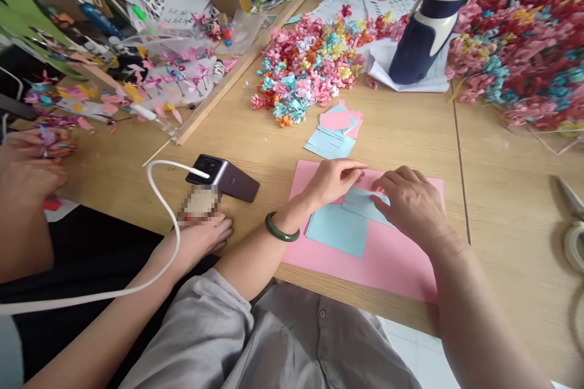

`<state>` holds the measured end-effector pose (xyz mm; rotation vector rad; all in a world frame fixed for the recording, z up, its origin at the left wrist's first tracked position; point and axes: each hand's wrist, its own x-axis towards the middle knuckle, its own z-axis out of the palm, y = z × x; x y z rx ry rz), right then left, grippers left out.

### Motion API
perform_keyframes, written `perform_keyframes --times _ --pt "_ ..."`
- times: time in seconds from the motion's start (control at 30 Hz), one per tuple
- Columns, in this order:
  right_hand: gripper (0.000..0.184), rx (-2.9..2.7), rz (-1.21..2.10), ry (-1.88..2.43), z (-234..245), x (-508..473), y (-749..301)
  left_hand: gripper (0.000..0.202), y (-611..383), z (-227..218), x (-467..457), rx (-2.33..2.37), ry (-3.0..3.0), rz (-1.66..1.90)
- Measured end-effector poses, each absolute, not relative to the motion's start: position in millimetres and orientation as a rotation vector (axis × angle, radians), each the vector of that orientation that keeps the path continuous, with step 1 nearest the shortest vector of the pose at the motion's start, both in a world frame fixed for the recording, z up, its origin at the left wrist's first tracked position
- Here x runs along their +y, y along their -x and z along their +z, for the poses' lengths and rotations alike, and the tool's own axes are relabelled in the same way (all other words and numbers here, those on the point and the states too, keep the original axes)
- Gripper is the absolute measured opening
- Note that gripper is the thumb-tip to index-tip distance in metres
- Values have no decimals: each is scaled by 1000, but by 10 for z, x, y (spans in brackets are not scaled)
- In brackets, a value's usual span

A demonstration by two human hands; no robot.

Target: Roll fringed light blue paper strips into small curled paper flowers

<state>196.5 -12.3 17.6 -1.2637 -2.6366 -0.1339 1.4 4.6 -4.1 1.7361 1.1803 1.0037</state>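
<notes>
A pink sheet (406, 264) lies on the table in front of me with a light blue paper square (337, 230) on it. Overlapping the square's upper edge is a light blue strip with slits (358, 202). My left hand (337, 179), a green bangle on its wrist, is over the sheet's far edge. Its thumb and fingertips are pinched together; anything between them is too small to make out. My right hand (408, 203) curves over the strip's right end, thumb and index finger apart, thumb at the paper. Part of the strip is hidden beneath this hand.
Slit blue and pink papers (331, 140) lie beyond the sheet, before a heap of paper flowers (314, 64). A navy bottle (417, 36) stands behind. At right are scissors (570, 197) and tape (575, 243). A co-worker's hand (201, 240) rests near a cabled device (228, 179).
</notes>
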Motion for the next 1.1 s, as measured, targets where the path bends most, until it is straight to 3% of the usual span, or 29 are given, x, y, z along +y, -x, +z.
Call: perform_keyframes --times 0.17,0.43,0.6,0.8,0.9,1.1 --pt "19 -2626 -292 1193 139 -142 -1900 25 -10 -52 60 1170 -1795 1000" --pt "13 -2576 -198 1144 143 -91 -1959 24 -11 -1 41 1157 -1873 984" --pt "17 -2342 -135 1584 280 -112 -2059 22 -9 -1 51 1192 -1877 968" --pt "24 -2133 364 2243 473 -74 -2223 22 0 -33 42 1173 -1834 973" --pt "32 -2223 421 2297 480 -97 -2244 24 11 -50 37 1172 -1811 965" --pt "26 -2324 284 2183 384 -171 -2172 23 13 -59 43 1200 -1835 953"
